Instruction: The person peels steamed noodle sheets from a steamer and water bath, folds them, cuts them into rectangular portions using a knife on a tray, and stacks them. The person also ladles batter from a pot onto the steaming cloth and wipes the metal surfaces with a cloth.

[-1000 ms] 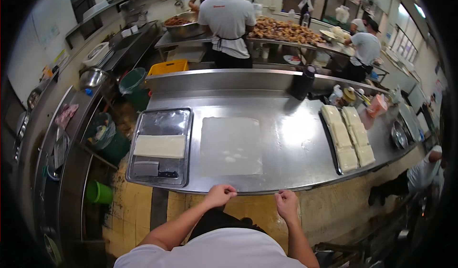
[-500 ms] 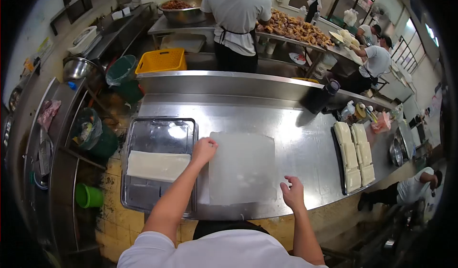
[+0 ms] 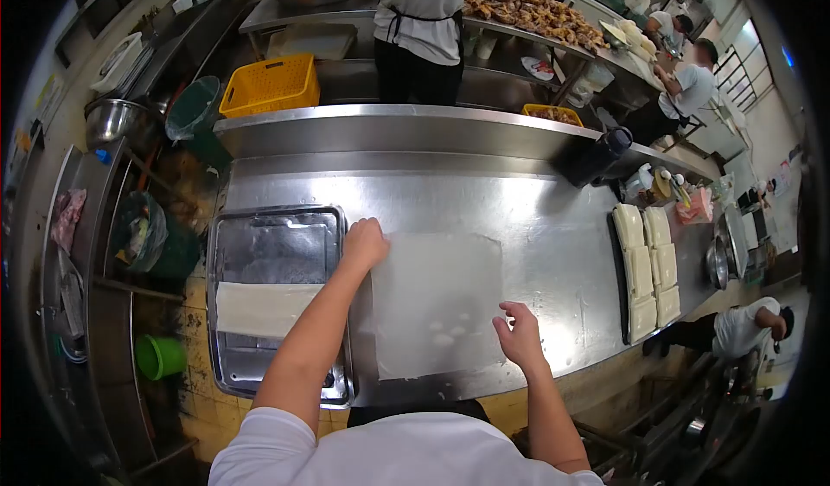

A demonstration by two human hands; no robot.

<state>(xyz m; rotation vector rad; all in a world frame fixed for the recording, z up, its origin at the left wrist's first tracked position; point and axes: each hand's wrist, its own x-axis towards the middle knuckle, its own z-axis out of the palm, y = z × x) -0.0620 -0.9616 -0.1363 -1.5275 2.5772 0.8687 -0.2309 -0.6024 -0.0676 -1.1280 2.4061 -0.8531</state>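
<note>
left hand [image 3: 367, 244] moved to the far-left corner of the sheet [image 3: 437, 287], grip unclear; right hand [image 3: 521, 337] empty, fingers parted; handle gently.

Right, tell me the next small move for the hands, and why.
Perhaps close the right hand on the right edge of the pale sheet: its thumb and finger stand apart by that edge, while the left hand is at the far-left corner.
</note>
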